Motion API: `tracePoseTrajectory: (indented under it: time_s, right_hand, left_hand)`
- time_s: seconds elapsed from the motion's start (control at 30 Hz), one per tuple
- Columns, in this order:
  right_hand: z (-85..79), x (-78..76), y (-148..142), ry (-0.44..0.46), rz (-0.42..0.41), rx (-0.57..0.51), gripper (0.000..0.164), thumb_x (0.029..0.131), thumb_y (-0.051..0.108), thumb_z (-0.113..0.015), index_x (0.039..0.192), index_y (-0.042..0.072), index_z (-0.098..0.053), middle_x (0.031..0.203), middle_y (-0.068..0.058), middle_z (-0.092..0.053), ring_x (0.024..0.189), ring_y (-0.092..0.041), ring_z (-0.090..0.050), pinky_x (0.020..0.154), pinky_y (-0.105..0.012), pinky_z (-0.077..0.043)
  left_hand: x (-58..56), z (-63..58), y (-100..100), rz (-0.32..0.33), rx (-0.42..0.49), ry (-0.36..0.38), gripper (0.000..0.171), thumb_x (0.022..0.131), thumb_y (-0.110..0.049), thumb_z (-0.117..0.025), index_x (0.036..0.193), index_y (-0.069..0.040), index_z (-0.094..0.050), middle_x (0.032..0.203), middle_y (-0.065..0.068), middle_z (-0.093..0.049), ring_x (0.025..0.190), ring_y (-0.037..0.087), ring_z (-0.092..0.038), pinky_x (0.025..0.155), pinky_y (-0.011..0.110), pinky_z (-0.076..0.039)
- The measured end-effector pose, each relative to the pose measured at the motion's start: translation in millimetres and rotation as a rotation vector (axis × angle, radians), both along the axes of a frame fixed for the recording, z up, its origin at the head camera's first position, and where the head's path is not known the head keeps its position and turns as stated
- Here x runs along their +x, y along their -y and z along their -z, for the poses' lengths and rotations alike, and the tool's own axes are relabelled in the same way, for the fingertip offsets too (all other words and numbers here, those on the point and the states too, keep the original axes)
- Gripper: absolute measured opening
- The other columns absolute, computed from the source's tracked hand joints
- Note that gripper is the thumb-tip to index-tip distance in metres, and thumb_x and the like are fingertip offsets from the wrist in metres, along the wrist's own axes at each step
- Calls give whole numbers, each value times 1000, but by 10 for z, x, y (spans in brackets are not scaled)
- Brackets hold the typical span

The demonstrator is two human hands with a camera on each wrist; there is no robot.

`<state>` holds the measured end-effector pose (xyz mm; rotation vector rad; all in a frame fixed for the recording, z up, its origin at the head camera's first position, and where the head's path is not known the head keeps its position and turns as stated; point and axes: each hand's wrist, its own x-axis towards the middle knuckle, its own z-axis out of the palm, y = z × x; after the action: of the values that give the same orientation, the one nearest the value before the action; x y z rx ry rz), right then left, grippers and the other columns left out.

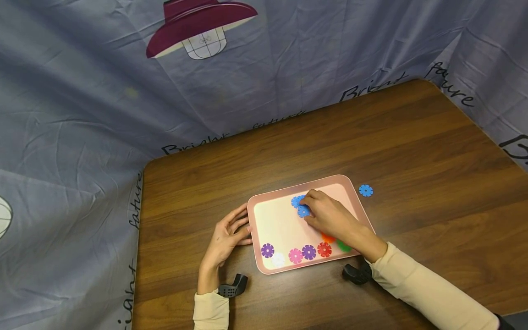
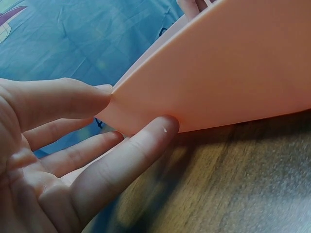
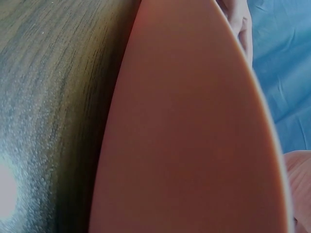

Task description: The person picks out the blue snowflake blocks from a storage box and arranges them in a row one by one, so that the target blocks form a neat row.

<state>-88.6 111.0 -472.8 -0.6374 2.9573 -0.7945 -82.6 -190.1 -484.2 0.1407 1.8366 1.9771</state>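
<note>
The tray (image 1: 272, 220) is showing pink, the discs (image 1: 309, 252) are displaying blue, purple, white, pink, red, orange and green, the table (image 1: 412, 183) is presenting brown wood grain, and the grey-blue curtain (image 1: 309, 59) is bearing black lettering (image 1: 350, 94) and a maroon hat (image 1: 202, 20).

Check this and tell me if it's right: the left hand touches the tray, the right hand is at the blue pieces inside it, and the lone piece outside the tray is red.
One thing is wrong: the lone piece outside the tray is blue, not red, as the head view shows.
</note>
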Motion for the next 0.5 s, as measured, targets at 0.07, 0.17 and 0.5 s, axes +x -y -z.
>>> tracePoseTrajectory:
  time_s: [0.07, 0.17, 0.5]
  right_hand:
    - [0, 0, 1, 4, 2, -1, 35, 78, 9, -79, 110, -4, -70, 104, -9, -62, 92, -20, -59, 84, -39, -57]
    - [1, 3, 3, 9, 5, -3, 33, 78, 8, -79, 108, -3, -71, 104, -9, -62, 93, -21, -60, 85, -40, -57]
    - [17, 6, -2, -14, -4, -17, 31, 77, 6, -79, 105, -2, -71, 104, -9, -63, 98, -23, -61, 89, -40, -56]
  left_hand:
    - [1, 2, -1, -3, 0, -1, 61, 92, 10, -61, 147, -8, -44, 147, 16, -43, 129, 37, -48, 75, 42, -61]
    - [3, 6, -2, -4, 6, -5, 61, 92, 10, -61, 147, -7, -43, 148, 17, -43, 129, 38, -48, 74, 43, -61]
    - [0, 14, -3, -2, 7, -3, 62, 91, 11, -61, 148, -6, -42, 148, 20, -41, 130, 40, -46, 75, 43, -61]
